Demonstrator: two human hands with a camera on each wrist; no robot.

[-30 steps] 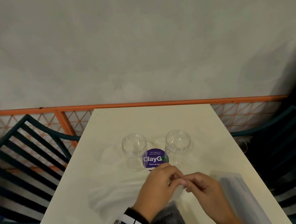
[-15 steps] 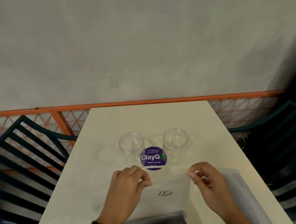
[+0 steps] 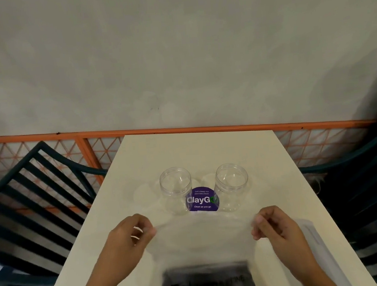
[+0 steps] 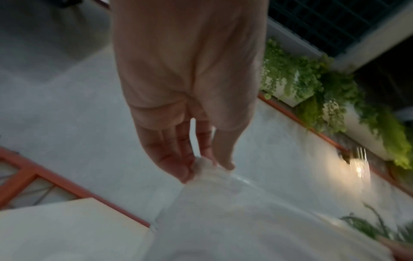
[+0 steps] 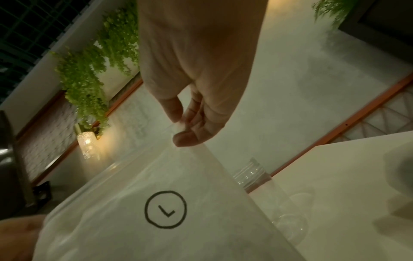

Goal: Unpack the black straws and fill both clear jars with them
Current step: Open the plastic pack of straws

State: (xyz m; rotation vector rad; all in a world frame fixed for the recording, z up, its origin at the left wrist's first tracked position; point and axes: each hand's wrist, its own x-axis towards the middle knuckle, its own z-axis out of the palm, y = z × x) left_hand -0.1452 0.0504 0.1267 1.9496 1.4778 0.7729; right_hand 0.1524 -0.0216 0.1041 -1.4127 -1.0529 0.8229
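Observation:
Two clear empty jars stand upright mid-table, the left jar and the right jar. In front of them a translucent plastic bag holds a dark pack of black straws at its near end. My left hand pinches the bag's left top corner and my right hand pinches the right top corner, stretching the bag mouth wide. The left wrist view shows the fingers pinching the bag. In the right wrist view the bag with a circled mark hangs from the pinch.
A purple round sticker lies between the jars on the cream table. Another pale plastic sheet lies at the right edge. Dark slatted chairs flank the table; an orange rail and grey wall stand behind.
My hands were together at the bag's middle one second ago. They have moved apart, left going left and right going right, spreading the bag's top edge wide.

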